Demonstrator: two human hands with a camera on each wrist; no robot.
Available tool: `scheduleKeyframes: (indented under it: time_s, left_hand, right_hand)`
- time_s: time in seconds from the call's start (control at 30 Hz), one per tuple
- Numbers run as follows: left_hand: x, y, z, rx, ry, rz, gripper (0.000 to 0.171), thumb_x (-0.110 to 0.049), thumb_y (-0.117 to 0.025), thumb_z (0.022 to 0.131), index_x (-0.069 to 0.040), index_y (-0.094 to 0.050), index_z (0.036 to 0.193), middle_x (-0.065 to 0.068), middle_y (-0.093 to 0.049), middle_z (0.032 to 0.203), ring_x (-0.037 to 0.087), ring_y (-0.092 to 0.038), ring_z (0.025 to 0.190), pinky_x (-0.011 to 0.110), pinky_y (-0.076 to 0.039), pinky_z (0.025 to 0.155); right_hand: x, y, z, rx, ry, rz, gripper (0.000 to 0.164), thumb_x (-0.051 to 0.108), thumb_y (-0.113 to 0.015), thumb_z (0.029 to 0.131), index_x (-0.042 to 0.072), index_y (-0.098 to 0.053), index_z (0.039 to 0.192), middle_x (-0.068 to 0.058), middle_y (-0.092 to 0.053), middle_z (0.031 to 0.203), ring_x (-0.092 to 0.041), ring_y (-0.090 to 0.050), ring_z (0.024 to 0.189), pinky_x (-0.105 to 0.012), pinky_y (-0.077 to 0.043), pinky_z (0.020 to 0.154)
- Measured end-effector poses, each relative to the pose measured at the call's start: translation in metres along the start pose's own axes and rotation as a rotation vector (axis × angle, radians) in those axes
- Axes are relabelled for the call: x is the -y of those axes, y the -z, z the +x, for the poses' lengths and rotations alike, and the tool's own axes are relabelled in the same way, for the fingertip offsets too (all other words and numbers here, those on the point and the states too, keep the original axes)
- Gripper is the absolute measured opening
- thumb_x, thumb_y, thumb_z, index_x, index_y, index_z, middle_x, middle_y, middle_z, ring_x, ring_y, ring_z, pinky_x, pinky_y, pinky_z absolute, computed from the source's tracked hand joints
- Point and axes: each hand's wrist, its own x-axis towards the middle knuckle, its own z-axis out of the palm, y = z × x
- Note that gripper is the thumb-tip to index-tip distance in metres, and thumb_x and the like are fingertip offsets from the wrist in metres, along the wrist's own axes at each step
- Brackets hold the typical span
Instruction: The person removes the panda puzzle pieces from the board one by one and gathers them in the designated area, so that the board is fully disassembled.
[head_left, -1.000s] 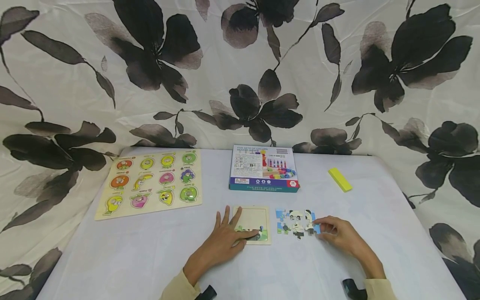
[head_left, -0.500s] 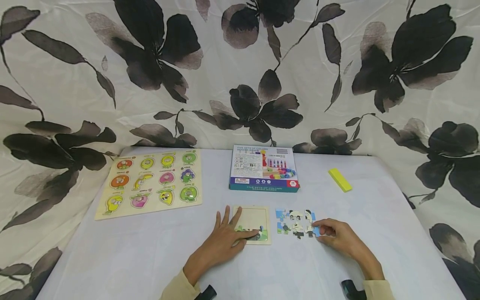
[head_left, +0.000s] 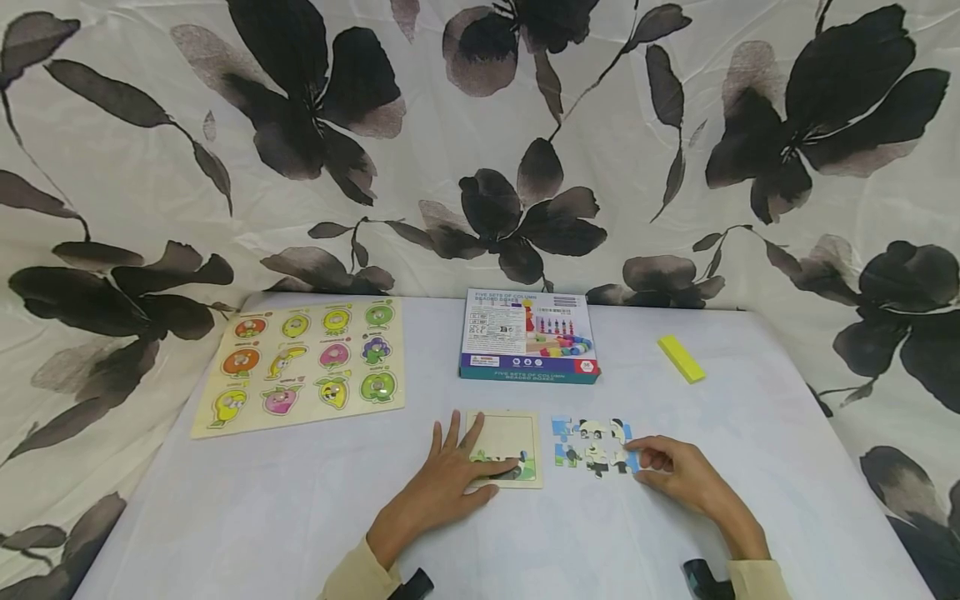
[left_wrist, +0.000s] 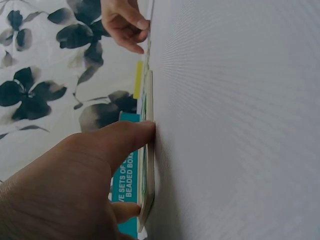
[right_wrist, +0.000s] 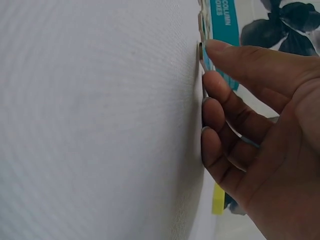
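In the head view my left hand [head_left: 447,479] lies with spread fingers over the left part of a small wooden puzzle tray [head_left: 510,429] with a printed green scene. Its thumb touches the tray's near edge [left_wrist: 149,175] in the left wrist view. To the right of the tray lie panda jigsaw pieces [head_left: 595,446], grouped closely into a picture. My right hand [head_left: 678,471] pinches a blue jigsaw piece [head_left: 633,460] at the group's right side between thumb and index finger. The other fingers [right_wrist: 212,142] are curled low by the tabletop.
A fruit puzzle board [head_left: 307,362] lies at the back left. Behind the tray sits a beaded-boxes carton [head_left: 528,337]. A yellow block [head_left: 681,359] rests at the back right of the white-covered table [head_left: 247,517]. Floral cloth [head_left: 420,150] hangs behind.
The right hand has moved slightly toward the near side along the right edge of the jigsaw pieces, then stayed nearly still. The left hand holds its place on the tray.
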Motion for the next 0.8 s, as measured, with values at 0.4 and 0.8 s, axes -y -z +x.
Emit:
scheduleKeyframes:
  time_s: [0.4,0.8]
  left_hand:
    - [0.003,-0.005,0.002,-0.029,-0.021,-0.001,0.04,-0.036,-0.057,0.095,-0.042,-0.053,0.134,0.022,-0.012,0.158,0.051,0.004,0.141,0.068,0.001,0.11]
    - [0.007,-0.004,0.008,-0.067,-0.005,-0.008,0.039,-0.035,-0.053,0.097,-0.039,-0.052,0.136,0.02,-0.012,0.158,0.049,0.003,0.142,0.066,0.003,0.111]
  right_hand:
    - [0.006,0.003,0.0,-0.013,-0.018,0.015,0.026,0.003,-0.071,0.082,0.007,-0.069,0.108,0.004,-0.058,0.078,-0.005,-0.051,0.067,-0.022,-0.047,0.06]
    - [0.046,-0.008,0.026,-0.026,-0.005,0.026,0.022,0.011,-0.069,0.087,0.01,-0.069,0.109,0.005,-0.062,0.085,-0.012,-0.055,0.079,-0.025,-0.05,0.072]
